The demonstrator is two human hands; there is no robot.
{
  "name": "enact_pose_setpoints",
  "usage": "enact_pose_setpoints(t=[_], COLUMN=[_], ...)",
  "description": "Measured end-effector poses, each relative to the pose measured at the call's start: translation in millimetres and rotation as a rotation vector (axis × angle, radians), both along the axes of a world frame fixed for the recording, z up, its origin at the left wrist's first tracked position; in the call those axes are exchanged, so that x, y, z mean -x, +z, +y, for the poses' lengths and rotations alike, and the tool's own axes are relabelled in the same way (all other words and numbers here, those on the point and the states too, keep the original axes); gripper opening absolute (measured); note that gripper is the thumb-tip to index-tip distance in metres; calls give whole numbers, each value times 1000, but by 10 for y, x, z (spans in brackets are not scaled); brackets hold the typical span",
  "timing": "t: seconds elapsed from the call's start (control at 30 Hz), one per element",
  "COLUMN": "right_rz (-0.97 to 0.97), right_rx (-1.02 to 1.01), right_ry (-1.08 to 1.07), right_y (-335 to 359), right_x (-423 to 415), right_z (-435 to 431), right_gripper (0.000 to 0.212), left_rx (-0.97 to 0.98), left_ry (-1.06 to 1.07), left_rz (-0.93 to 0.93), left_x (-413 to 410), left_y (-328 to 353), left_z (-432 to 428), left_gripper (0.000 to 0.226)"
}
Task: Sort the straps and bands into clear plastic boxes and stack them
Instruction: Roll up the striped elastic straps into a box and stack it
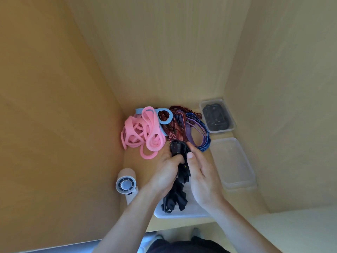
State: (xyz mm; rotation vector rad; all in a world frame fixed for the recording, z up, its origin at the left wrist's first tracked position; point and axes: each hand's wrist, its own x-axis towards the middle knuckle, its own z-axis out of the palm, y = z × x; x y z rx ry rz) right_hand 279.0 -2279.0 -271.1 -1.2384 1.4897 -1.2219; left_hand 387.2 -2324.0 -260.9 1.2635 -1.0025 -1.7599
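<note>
While our left hand (166, 171) grips the black straps (179, 192) and our right hand (203, 178) pinches them from 3 o'clock, we should gather the hanging tails and lower everything into the clear box (191, 213) below, at 6 o'clock.

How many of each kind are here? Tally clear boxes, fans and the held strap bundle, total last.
Clear plastic boxes: 3 (far box, right box, near box)
White fan: 1
Black strap bundle, gripped by left hand and right hand: 1
Total: 5
</note>
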Motion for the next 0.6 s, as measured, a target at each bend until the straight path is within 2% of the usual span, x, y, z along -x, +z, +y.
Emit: enact_pose_setpoints(t=[0.1,0.17,0.23,0.37,0.47,0.6], right_rz=[-222,-240,-213,-141,-95,-10], right_rx=[-39,-43,-44,-36,-51,-82], right_ry=[-79,-109,-113,-122,-123,-165], right_y=[-32,-67,-108,-175,-230,-359], right_x=[-1,0,-5,-48,-72,0], right_z=[-33,-57,-62,-2,72,200], right_gripper=[25,12,11,17,21,24], left_rx=[92,128,108,-76,-92,-40], left_ry=[-105,-138,-141,-82,-81,-193], left_rz=[-100,-123,-87,118,66,-45], left_x=[32,31,20,-38,-100,-133], left_y=[-44,-67,-61,-74,-193,-394], left_z=[83,127,148,163,189,298], left_gripper=[41,42,47,63,55,38])
